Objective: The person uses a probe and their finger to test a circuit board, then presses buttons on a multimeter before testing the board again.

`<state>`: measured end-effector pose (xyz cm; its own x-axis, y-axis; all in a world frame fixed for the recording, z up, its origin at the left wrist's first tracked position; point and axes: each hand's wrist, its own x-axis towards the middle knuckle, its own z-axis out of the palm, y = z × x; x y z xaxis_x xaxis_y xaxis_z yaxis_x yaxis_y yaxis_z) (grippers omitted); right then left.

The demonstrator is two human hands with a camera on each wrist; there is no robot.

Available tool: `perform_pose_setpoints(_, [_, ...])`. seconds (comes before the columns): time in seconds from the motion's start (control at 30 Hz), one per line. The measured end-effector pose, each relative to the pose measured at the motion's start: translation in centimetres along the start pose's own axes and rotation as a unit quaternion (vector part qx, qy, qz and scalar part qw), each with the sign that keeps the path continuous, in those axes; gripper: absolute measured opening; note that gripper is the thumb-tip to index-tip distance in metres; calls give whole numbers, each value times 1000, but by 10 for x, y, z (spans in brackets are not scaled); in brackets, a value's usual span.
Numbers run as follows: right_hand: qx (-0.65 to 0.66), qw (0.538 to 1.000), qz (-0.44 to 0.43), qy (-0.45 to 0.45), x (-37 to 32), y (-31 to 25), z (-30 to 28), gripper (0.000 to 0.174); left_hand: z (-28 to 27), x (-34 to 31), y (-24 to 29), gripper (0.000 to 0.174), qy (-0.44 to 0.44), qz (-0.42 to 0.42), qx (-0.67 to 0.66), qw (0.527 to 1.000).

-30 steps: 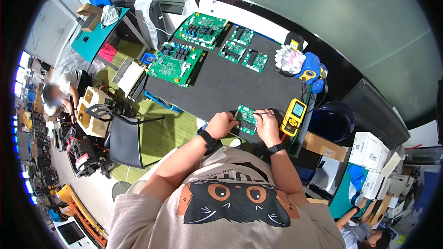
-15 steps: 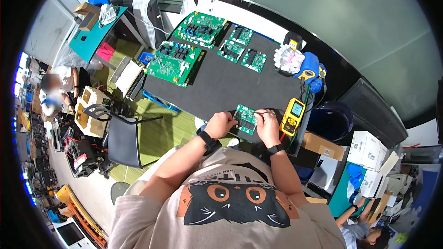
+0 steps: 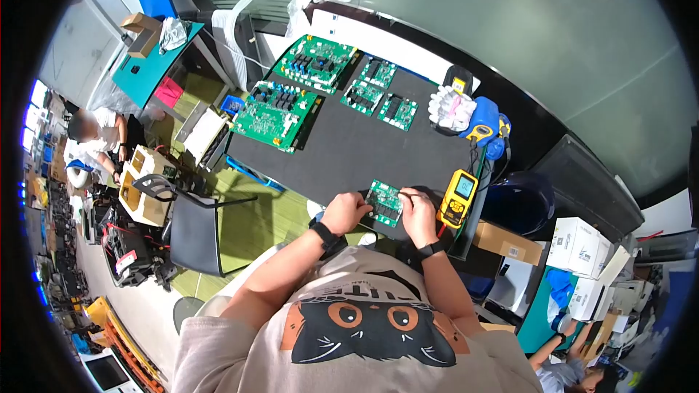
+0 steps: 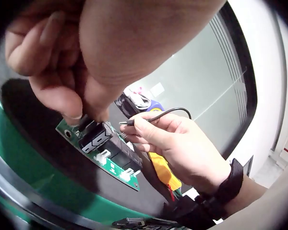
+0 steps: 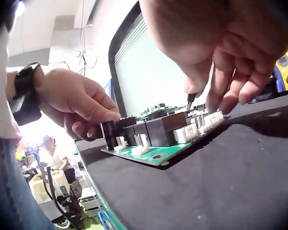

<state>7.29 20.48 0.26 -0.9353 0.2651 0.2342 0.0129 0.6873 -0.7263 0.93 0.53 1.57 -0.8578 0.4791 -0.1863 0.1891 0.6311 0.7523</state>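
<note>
Circuit board (image 3: 384, 204): lies flat on the dark table mat (image 3: 342, 153), to the left of the yellow meter (image 3: 459, 199) and between the two hands. Black blocks and white sockets stand on its upper face.

Left hand (image 3: 346, 212): located at the board's left end, farther from the meter than the right hand. Fingers are curled and narrow; thumb and finger pinch the board's end beside an upright black block (image 4: 97, 139).

Right hand (image 3: 416, 217): located between the board and the meter. Thumb and forefinger grip a black probe (image 5: 190, 100), its metal tip directed down at the board's upper face; contact of the tip cannot be confirmed. The remaining fingers are bent beside the grip. A black cable (image 4: 175, 109) runs from the probe.

Surrounding items: three small boards (image 3: 397, 111) and two large boards (image 3: 274, 115) lie beyond and left of the meter. White gloves (image 3: 449, 109) lie beyond the meter.
</note>
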Motion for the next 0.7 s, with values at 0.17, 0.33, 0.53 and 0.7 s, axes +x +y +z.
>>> perform_pose_setpoints(0.17, [0,1000,-11,20,-1,10,1,12,5,0,-6,26,19,25,-8,999])
perform_pose_setpoints(0.33, [-1,1000,5,6,-1,3,-4,12,0,1,0,25,9,30,13,999])
perform_pose_setpoints(0.53, [11,1000,-4,9,0,1,-5,12,-2,1,5,21,19,32,36,999])
perform_pose_setpoints(0.7, [41,999,30,-8,-2,2,-2,13,-7,1,7,20,31,22,48,998])
